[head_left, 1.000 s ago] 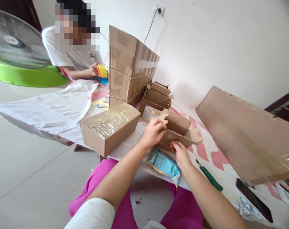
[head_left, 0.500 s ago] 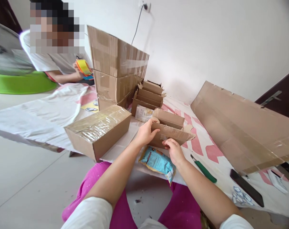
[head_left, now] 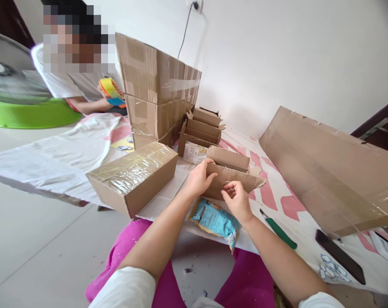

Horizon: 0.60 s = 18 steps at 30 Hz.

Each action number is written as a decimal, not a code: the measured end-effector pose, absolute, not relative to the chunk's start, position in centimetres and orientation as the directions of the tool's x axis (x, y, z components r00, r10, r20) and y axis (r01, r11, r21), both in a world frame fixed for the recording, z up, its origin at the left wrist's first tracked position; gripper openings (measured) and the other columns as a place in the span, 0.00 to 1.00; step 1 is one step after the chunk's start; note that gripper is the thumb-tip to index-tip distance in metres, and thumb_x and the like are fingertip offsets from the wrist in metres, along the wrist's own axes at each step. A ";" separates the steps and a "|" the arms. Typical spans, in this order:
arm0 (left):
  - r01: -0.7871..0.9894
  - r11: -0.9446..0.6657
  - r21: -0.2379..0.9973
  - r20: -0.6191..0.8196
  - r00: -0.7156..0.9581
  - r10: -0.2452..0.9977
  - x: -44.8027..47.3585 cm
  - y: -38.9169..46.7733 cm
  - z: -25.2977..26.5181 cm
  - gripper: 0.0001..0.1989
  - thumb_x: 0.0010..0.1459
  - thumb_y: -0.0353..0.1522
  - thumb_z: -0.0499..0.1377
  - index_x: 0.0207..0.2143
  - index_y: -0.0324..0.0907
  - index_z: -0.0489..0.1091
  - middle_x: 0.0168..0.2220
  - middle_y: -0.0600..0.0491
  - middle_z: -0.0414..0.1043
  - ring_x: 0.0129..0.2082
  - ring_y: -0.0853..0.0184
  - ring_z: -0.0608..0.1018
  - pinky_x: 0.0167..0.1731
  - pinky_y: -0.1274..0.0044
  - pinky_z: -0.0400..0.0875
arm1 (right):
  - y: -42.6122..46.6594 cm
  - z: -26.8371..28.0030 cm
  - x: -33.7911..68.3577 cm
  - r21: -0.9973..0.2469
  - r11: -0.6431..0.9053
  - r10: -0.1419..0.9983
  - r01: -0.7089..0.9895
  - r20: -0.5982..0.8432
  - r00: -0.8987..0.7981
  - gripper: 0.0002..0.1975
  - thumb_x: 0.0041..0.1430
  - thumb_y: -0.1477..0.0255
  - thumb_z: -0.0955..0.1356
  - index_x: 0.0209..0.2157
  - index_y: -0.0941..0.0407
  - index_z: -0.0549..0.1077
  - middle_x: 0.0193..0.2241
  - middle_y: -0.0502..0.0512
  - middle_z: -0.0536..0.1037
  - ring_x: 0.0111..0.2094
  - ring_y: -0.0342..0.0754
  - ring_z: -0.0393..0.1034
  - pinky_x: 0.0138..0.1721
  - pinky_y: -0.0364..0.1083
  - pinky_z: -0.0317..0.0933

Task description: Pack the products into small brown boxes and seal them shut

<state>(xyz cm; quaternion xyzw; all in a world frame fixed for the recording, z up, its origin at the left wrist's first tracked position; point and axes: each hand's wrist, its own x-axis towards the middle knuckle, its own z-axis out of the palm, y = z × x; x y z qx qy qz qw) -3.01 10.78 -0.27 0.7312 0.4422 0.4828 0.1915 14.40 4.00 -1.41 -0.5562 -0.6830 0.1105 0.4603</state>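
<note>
Near the table's front edge stands an open cardboard box, its flaps raised. My left hand grips its left end, with the thumb over the near flap. Against the near side of that flap is my right hand, fingers curled and thumb close to the index finger. Whatever may be between those fingertips is too small to make out. Below both hands lies a blue snack-like packet, partly covered by my right hand. To the right is a green-handled utility knife with its blade showing.
A taped box stands left, before stacked cartons. Several open boxes line up behind. A large cardboard piece leans at right near a phone. Another person holds a tape roll beside a fan.
My right fingers have shifted slightly up and right along the near flap, and the pinch has loosened a little. My left hand keeps its hold. The view has moved slightly.
</note>
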 end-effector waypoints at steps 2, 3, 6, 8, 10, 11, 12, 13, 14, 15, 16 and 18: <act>0.453 -0.553 0.700 0.554 0.145 0.820 -3.1 10.8 -0.3 0.19 0.56 0.31 0.60 0.50 0.44 0.61 0.39 0.53 0.74 0.42 0.62 0.77 0.43 0.72 0.70 | 4.2 -1.1 14.9 -0.429 0.377 0.780 0.821 0.625 -0.031 0.05 0.55 0.70 0.68 0.33 0.52 0.67 0.32 0.54 0.74 0.33 0.48 0.70 0.37 0.49 0.66; 0.447 -0.565 0.694 0.565 0.149 0.812 -3.1 10.8 -0.3 0.20 0.56 0.31 0.60 0.50 0.44 0.61 0.40 0.52 0.74 0.43 0.61 0.77 0.43 0.71 0.70 | 4.4 -0.9 15.2 -0.317 0.379 0.736 0.869 0.673 -0.076 0.03 0.55 0.71 0.67 0.32 0.52 0.67 0.33 0.55 0.73 0.35 0.50 0.70 0.39 0.50 0.66; 0.440 -0.600 0.668 0.586 0.186 0.789 -3.3 10.8 -0.2 0.24 0.55 0.30 0.61 0.53 0.44 0.58 0.47 0.49 0.73 0.48 0.60 0.76 0.47 0.69 0.70 | 5.0 -0.4 15.9 -0.092 0.384 0.654 0.919 0.730 -0.200 0.02 0.57 0.71 0.67 0.34 0.53 0.69 0.36 0.59 0.72 0.41 0.54 0.69 0.43 0.52 0.65; 0.443 -0.615 0.652 0.589 0.215 0.779 -3.4 10.8 -0.2 0.28 0.54 0.29 0.61 0.56 0.44 0.56 0.52 0.47 0.70 0.51 0.58 0.74 0.49 0.67 0.69 | 5.5 -0.3 16.3 -0.038 0.396 0.636 0.917 0.732 -0.245 0.06 0.58 0.70 0.66 0.39 0.53 0.70 0.39 0.61 0.72 0.43 0.55 0.68 0.44 0.54 0.65; 0.450 -0.623 0.640 0.588 0.235 0.774 -3.5 10.8 -0.2 0.30 0.54 0.29 0.61 0.57 0.45 0.54 0.56 0.47 0.68 0.54 0.57 0.72 0.51 0.66 0.68 | 5.7 -0.4 16.4 -0.020 0.407 0.635 0.913 0.725 -0.267 0.11 0.60 0.68 0.66 0.45 0.54 0.70 0.40 0.61 0.73 0.43 0.56 0.67 0.45 0.55 0.64; 0.453 -0.624 0.637 0.586 0.241 0.773 -3.5 10.8 -0.2 0.31 0.54 0.29 0.61 0.58 0.45 0.54 0.56 0.46 0.67 0.55 0.57 0.72 0.51 0.66 0.68 | 5.8 -0.3 16.4 -0.007 0.411 0.640 0.912 0.715 -0.283 0.12 0.61 0.68 0.65 0.46 0.54 0.70 0.40 0.61 0.73 0.43 0.55 0.67 0.45 0.55 0.64; 0.456 -0.624 0.635 0.585 0.245 0.774 -3.5 10.8 -0.2 0.31 0.54 0.29 0.61 0.58 0.44 0.54 0.57 0.46 0.66 0.55 0.57 0.72 0.52 0.66 0.68 | 5.9 -0.2 16.3 0.012 0.416 0.647 0.909 0.699 -0.305 0.11 0.62 0.69 0.64 0.45 0.53 0.72 0.39 0.60 0.74 0.42 0.55 0.67 0.45 0.54 0.63; 0.460 -0.622 0.633 0.582 0.247 0.775 -3.5 10.8 -0.2 0.31 0.54 0.29 0.61 0.59 0.44 0.54 0.58 0.46 0.66 0.55 0.57 0.71 0.52 0.66 0.68 | 5.9 0.0 16.2 0.035 0.423 0.653 0.905 0.681 -0.332 0.10 0.63 0.69 0.64 0.43 0.52 0.74 0.37 0.59 0.74 0.41 0.54 0.67 0.45 0.54 0.63; 0.464 -0.621 0.632 0.578 0.251 0.776 -3.4 10.9 -0.2 0.31 0.54 0.29 0.61 0.59 0.43 0.53 0.58 0.45 0.65 0.55 0.57 0.71 0.52 0.66 0.68 | 5.9 0.3 16.1 0.058 0.433 0.654 0.900 0.667 -0.358 0.09 0.63 0.69 0.63 0.39 0.51 0.75 0.36 0.59 0.75 0.40 0.53 0.67 0.45 0.54 0.62; 0.467 -0.620 0.630 0.574 0.258 0.777 -3.4 10.9 -0.2 0.31 0.54 0.29 0.61 0.59 0.42 0.53 0.58 0.44 0.65 0.55 0.56 0.71 0.52 0.66 0.68 | 5.9 0.6 16.0 0.075 0.445 0.648 0.892 0.661 -0.379 0.09 0.63 0.70 0.63 0.35 0.51 0.76 0.35 0.58 0.75 0.40 0.53 0.68 0.45 0.53 0.62; 0.469 -0.622 0.627 0.570 0.268 0.777 -3.4 10.9 -0.2 0.32 0.55 0.29 0.61 0.59 0.42 0.53 0.58 0.44 0.65 0.55 0.56 0.71 0.52 0.65 0.68 | 5.9 1.0 16.0 0.080 0.462 0.636 0.883 0.664 -0.393 0.10 0.64 0.70 0.63 0.33 0.51 0.76 0.35 0.58 0.76 0.40 0.53 0.68 0.46 0.53 0.62; 0.469 -0.628 0.621 0.565 0.287 0.774 -3.4 11.0 -0.2 0.32 0.55 0.28 0.61 0.60 0.42 0.53 0.57 0.44 0.66 0.56 0.56 0.71 0.53 0.65 0.67 | 5.9 1.8 15.9 0.050 0.508 0.609 0.860 0.685 -0.400 0.10 0.64 0.70 0.63 0.31 0.52 0.75 0.36 0.57 0.77 0.41 0.52 0.69 0.47 0.52 0.62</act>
